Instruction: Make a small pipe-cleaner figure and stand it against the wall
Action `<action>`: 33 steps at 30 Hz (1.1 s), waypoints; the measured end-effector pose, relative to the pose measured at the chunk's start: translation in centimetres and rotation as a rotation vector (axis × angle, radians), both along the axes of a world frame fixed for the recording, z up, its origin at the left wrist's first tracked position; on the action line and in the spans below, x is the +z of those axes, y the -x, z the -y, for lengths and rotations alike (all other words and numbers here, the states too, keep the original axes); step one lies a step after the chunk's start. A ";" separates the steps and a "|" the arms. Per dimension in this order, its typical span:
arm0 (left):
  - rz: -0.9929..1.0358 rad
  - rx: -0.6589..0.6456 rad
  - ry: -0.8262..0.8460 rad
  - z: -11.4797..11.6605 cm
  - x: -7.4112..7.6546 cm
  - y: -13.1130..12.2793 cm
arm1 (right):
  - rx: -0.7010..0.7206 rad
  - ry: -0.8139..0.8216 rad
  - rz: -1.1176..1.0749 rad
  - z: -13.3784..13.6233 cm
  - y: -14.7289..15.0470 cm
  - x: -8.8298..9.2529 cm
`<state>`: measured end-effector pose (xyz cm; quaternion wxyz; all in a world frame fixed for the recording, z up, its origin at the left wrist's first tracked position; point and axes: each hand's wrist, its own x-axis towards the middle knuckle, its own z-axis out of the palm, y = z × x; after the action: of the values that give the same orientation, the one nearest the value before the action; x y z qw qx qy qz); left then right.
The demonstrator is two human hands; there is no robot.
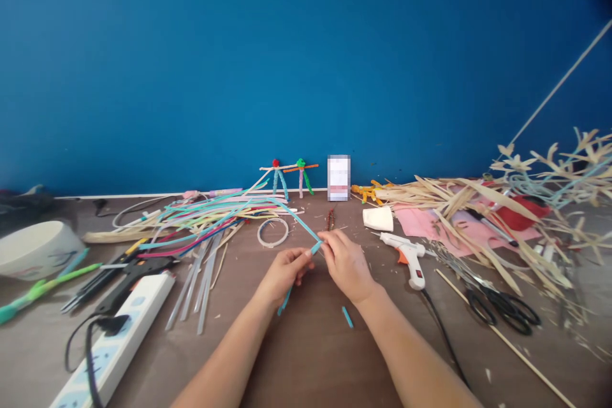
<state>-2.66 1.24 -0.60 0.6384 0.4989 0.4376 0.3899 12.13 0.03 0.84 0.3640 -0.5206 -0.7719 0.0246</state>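
Observation:
Between my two hands is a light blue pipe cleaner (pixel 299 220). One length of it rises up and left from my fingers, and another part hangs below my left hand. My left hand (pixel 285 273) pinches it between thumb and fingers. Close beside it, my right hand (pixel 345 264) grips the same pipe cleaner with thumb and forefinger. A short blue piece (pixel 347 317) lies on the table under my right wrist. Against the wall stand two pipe cleaner figures, one with a red head (pixel 276 164) and one with a green head (pixel 301 163).
Left are a white bowl (pixel 41 248), a power strip (pixel 119 338), clear glue sticks (pixel 206 284) and a pile of pipe cleaners (pixel 201 217). A tape roll (pixel 273 233) lies ahead. Right are a glue gun (pixel 406 255), a white cup (pixel 378 218), scissors (pixel 507 306) and dried husks (pixel 459 194).

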 end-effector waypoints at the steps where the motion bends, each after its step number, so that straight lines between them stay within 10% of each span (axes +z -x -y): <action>1: 0.002 -0.003 0.008 0.0 0.0 0.0 | 0.001 0.000 -0.001 0.0 0.0 0.0; 24: 0.115 -0.007 0.149 0.0 0.2 0.2 | 0.018 -0.025 -0.033 0.2 -0.1 0.2; 33: -0.168 0.084 -0.207 0.2 -0.5 -0.4 | -0.045 -0.032 0.004 0.3 -0.2 0.3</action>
<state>-2.24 0.99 -1.15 0.5277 0.5741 0.4678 0.4162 12.30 -0.23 1.16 0.3713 -0.5319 -0.7610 0.0029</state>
